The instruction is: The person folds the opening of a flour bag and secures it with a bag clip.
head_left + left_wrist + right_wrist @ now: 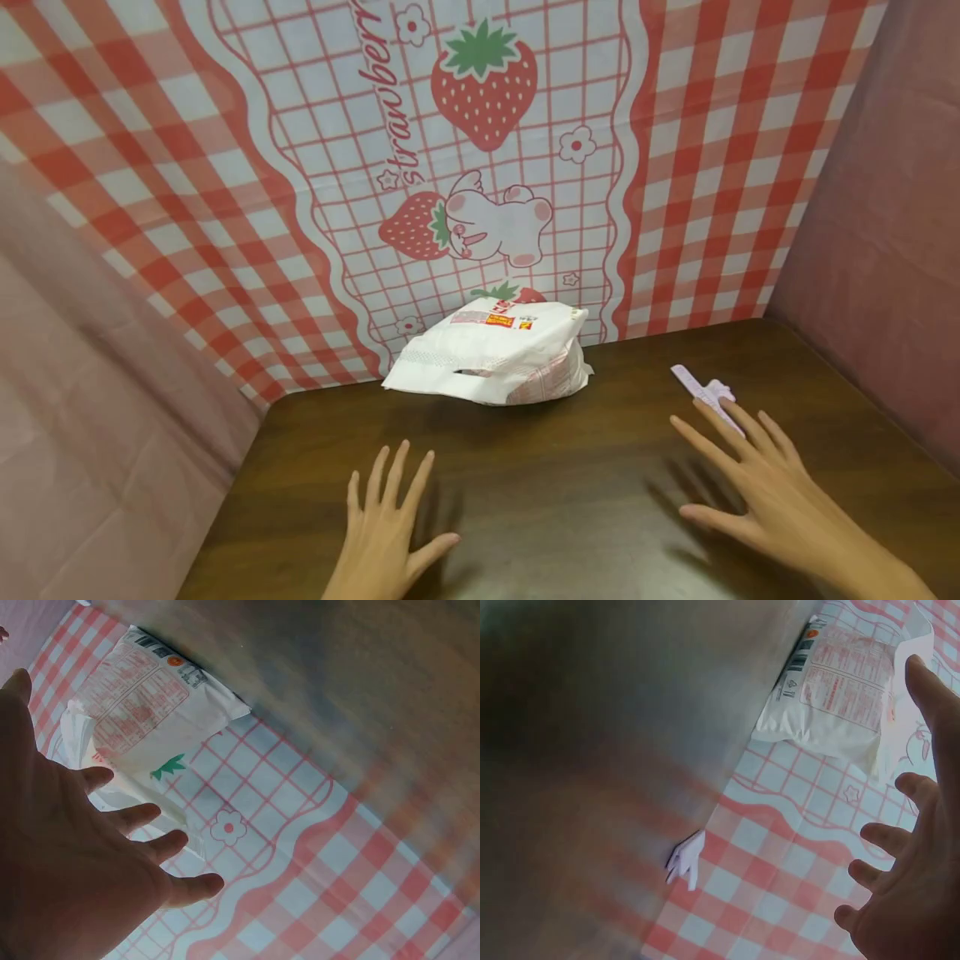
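Observation:
A white plastic bag (540, 333) with red and yellow print lies at the back of the table, its flat top edge with a handle slot facing forward. In the left wrist view the bag (150, 705) shows red printed panels and a barcode. My left hand (378, 533) is held in front of the bag, fingers spread and holding nothing. At the right, my right hand (776, 496) also has spread fingers and holds nothing. A pale lilac bag clip (693, 385) lies just beyond its fingertips, partly overlapped by them in the head view.
The dark wooden table (555, 500) ends at a back wall hung with a red-and-white checked strawberry cloth (712, 167). Pink curtains hang along the left side (90, 400) and the right side (877, 250).

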Demonstrator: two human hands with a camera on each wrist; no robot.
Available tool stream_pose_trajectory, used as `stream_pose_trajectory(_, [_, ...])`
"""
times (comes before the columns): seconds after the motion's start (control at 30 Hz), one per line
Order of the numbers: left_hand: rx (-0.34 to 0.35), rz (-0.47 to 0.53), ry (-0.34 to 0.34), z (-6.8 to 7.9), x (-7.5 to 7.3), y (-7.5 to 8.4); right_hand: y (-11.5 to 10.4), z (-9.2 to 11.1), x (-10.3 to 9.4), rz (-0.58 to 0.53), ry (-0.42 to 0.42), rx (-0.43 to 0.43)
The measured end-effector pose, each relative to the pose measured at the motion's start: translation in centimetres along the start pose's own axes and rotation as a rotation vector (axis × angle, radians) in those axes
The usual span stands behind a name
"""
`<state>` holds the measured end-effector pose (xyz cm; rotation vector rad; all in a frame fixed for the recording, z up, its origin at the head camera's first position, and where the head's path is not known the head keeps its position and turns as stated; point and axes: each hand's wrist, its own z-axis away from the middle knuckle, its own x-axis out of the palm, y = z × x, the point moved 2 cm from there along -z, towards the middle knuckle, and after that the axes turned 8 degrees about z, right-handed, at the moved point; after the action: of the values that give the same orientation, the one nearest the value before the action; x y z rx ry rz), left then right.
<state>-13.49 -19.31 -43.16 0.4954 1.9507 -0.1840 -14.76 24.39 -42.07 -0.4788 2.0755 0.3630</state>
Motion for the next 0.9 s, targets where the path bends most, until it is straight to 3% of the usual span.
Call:
stream_pose_trajectory(0.23, [-0.014,0.053,-0.043,-0.8,0.4,-0.2,0.1,-2.0,1.1,-0.006,0.059,-0.075])
stream_pose_trajectory(0.53, [0.053,0.12,-0.041,-2.2,1.0,-0.4,-0.2,-3.9,3.0,-0.061,-0.032,-0.041])
stream_pose_trajectory(0.77, [0.056,0.145,-0.065,-3.3,1.6,-0.5,-0.3,-5.3,4.4,-0.084,-0.017,-0.054])
stream_pose_trajectory(0.9, [0.102,0.155,-0.06,-3.9,2.0,-0.6,-0.2,-6.0,4.9,-0.097,-0.041,-0.045])
